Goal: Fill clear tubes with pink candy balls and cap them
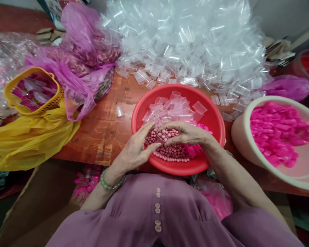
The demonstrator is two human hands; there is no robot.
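A red plastic basin (pixel 213 118) sits on the wooden table in front of me. It holds small pink round candies (pixel 173 151), clear plastic tubes (pixel 175 106) at the back and some pink caps (pixel 195 149) at the right. My left hand (pixel 136 147) and my right hand (pixel 185 133) meet over the candies. Between their fingertips they hold a small clear tube (pixel 161 136) with pink candies in it. A green bead bracelet (pixel 108 183) is on my left wrist.
A big heap of clear tubes (pixel 190 41) fills the back of the table. A cream basin (pixel 257 161) of pink caps stands at the right. At the left are a yellow basket (pixel 12 99), a yellow bag (pixel 28 140) and pink bags (pixel 82 51).
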